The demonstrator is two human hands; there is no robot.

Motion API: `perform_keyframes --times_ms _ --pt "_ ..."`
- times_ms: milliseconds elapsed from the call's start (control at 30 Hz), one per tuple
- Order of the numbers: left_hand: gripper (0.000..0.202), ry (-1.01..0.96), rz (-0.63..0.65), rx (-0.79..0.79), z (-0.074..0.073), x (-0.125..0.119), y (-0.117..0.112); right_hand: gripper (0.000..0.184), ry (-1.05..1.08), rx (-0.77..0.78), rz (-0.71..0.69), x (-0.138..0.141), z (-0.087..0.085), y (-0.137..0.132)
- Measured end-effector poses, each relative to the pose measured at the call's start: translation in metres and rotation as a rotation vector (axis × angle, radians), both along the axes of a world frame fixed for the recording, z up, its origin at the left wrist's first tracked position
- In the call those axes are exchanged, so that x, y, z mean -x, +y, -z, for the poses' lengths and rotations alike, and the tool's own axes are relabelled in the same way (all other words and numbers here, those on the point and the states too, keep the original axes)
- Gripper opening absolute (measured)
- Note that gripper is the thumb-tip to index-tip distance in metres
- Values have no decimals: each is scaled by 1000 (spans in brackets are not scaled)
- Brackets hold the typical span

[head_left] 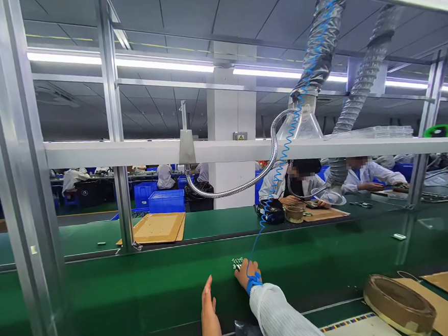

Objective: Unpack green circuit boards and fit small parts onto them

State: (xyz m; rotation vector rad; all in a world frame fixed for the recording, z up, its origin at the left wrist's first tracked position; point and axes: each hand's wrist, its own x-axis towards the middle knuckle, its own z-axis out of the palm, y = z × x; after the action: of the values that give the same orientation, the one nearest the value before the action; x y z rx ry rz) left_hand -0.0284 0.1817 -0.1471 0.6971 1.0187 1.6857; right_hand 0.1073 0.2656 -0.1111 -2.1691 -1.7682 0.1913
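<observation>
Your right hand (248, 269) meets small white-and-green parts (237, 263) on the green belt (148, 291), grip unclear; your left hand (210, 315) has fingers extended. Blue crates (167, 202) stand beyond, contents hidden.

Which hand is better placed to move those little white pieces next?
Probably the right hand: it is right at the small white pieces, though whether it grips them is unclear. The left hand is held apart from them, with nothing visible in it.

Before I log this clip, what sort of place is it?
Likely an electronics assembly line, judging by the long green conveyor belt, flexible exhaust ducts and corded blue wrist strap.
</observation>
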Motion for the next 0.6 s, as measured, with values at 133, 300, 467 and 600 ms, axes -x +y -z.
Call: perform_keyframes --times_ms 133,300,467,600 --pt "26 58 32 10 5 2 4 33 -24 17 55 -7 8 4" --pt "24 116 24 37 7 3 9 37 9 68 62 -25 3 11" --pt "25 229 -2 27 -1 4 1 37 68 104 -2 -55 -15 4" --pt "23 415 0 -3 -13 6 -23 36 80 138 -89 -92 -37 -15"
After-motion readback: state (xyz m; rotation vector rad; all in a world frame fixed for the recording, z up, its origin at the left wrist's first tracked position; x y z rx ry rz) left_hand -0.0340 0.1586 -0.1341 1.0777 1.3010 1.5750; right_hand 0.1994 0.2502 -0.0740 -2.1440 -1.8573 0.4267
